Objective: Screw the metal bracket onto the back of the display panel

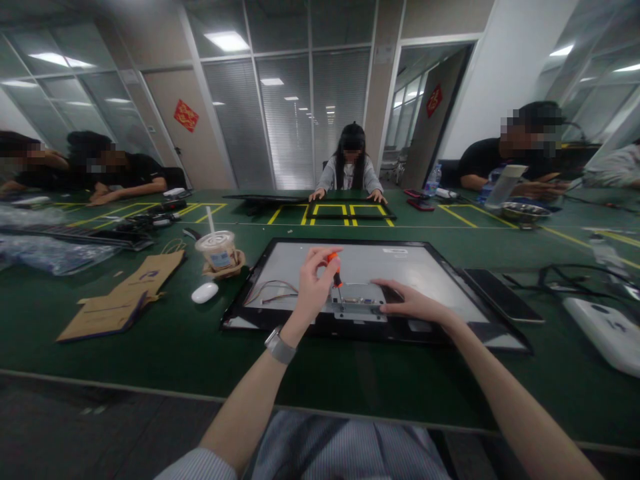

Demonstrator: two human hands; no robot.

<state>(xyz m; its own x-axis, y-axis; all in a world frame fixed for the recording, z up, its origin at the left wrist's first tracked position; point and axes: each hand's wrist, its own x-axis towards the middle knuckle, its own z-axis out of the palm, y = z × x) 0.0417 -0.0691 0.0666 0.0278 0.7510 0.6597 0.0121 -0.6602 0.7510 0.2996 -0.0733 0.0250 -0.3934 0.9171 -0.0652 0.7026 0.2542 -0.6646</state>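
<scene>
My left hand (316, 283) is closed round the orange and black handle of a screwdriver (336, 270). Its thin shaft points down, with the tip at the left part of a metal bracket (357, 309) that carries connector ports. At the bracket's right end, my right hand (413, 301) touches it with thumb and fingers stretched apart. The bracket sits near the front edge of a display panel (420, 273), which lies flat with its grey back up and a black frame around it. Thin loose wires (273, 293) lie on the panel left of my left hand.
Left of the panel are a drink cup (219, 252) in a cardboard holder, a white mouse (205, 293) and paper bags (125, 293). To the right lie a black phone-like slab (503, 293), cables and a white device (607, 333). Across the table, a person (350, 167) touches another frame.
</scene>
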